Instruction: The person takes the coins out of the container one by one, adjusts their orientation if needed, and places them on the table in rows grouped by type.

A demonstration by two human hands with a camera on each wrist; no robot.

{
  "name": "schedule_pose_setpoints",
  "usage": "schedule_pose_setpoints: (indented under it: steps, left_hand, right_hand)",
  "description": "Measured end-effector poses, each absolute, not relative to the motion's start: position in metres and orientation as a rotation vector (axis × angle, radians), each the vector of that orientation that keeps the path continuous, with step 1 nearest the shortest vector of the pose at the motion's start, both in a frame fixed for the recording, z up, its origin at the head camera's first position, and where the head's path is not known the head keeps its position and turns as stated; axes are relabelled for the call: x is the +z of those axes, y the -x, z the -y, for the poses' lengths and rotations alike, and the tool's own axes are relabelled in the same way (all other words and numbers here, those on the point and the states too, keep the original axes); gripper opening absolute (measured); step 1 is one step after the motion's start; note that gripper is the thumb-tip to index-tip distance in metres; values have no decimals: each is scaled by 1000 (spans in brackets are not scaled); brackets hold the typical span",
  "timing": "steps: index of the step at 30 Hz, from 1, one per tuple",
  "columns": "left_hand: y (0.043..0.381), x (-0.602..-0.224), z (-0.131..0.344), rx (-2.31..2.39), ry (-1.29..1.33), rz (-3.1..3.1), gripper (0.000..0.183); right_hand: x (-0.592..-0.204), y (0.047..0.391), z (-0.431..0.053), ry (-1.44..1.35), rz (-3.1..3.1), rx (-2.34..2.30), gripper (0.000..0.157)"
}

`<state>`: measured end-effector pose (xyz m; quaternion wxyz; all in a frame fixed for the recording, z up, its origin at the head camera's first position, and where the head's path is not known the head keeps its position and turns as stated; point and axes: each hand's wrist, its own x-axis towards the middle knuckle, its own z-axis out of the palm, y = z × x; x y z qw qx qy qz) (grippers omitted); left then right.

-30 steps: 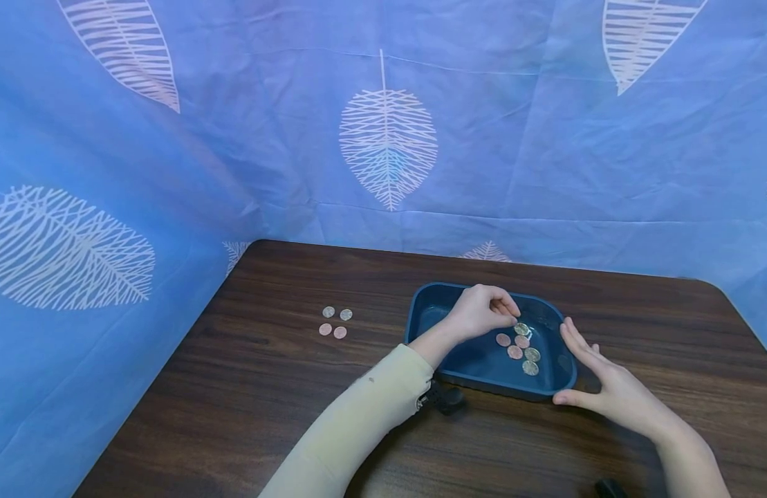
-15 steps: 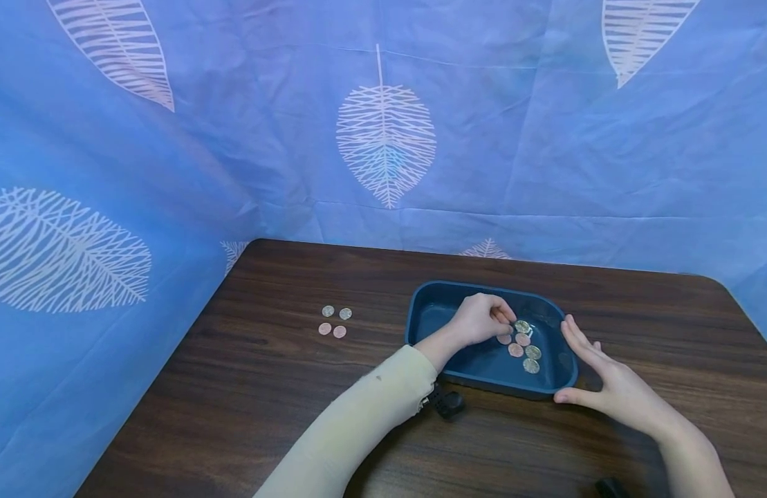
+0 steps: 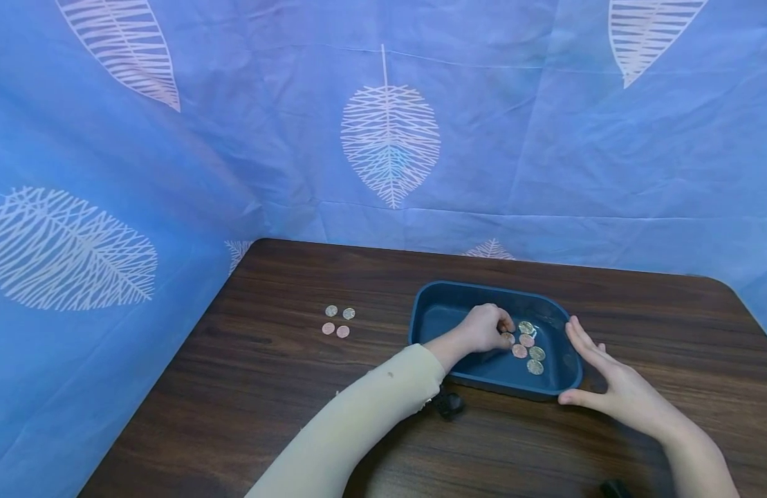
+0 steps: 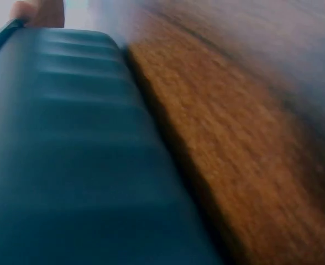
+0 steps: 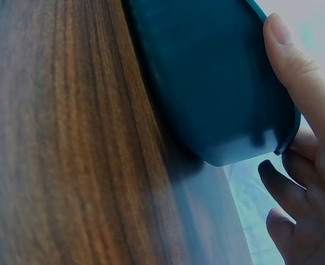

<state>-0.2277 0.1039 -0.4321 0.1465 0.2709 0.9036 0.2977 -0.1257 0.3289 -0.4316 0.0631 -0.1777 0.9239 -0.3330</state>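
Observation:
A dark blue rectangular tray (image 3: 436, 321) holds several gold-toned coins (image 3: 535, 367) and copper coins (image 3: 519, 351) towards its right end. My left hand (image 3: 476, 328) reaches in, its fingers bent and its thumb and fingertips pinching at the leftmost copper coin (image 3: 508, 338), which they partly cover. At the tray's right end, my right hand (image 3: 620, 384) rests with spread, straight fingers along the end and the thumb at the near corner. The right wrist view shows that thumb (image 5: 303, 72) against the tray wall (image 5: 218, 83). Only the tray's outer wall (image 4: 85, 154) fills the left wrist view; the left fingers are hidden there.
On the brown wooden table (image 3: 265, 415), left of the tray, two paler coins (image 3: 340, 312) lie behind two copper coins (image 3: 335, 330). A blue cloth (image 3: 283, 138) with white leaf prints hangs behind and on the left. A small black device (image 3: 448, 404) sits below my left wrist.
My left hand has moved down and slightly towards me, from beside the farthest gold-toned coin to the leftmost copper coin. My right hand has stayed at the tray's end.

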Motion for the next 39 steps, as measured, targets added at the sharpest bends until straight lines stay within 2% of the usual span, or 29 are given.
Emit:
schedule_pose_setpoints:
  steps: [12, 19, 39]
  left_hand:
    - [227, -435, -106, 712, -805, -2668, 5]
    - [228, -437, -107, 633, -810, -2659, 11]
    - [227, -432, -105, 701, -754, -2558, 7]
  right_hand:
    - [-434, 127, -329, 556, -2776, -1041, 104]
    - [-434, 128, -330, 557, -2772, -1057, 104]
    - [-433, 127, -329, 563, -2788, -1030, 104]
